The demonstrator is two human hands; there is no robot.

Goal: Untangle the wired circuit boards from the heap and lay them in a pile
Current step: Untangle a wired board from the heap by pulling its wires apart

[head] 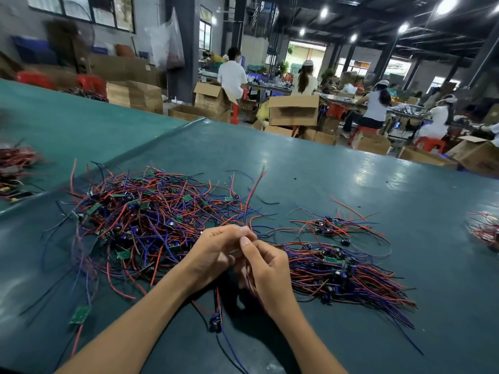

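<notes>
A big tangled heap of small green circuit boards with red, blue and black wires covers the left middle of the green table. To the right lies a flatter pile of sorted boards, their wires fanned toward the right. My left hand and my right hand meet between heap and pile, both pinching thin wires that run up out of my fingers. A small board dangles on wires below my hands. What sits inside my palms is hidden.
A smaller cluster of wired boards lies behind the pile. A lone green board rests near the front left. More wire bundles sit at the far left and right edge. Beyond the table are cardboard boxes and seated workers.
</notes>
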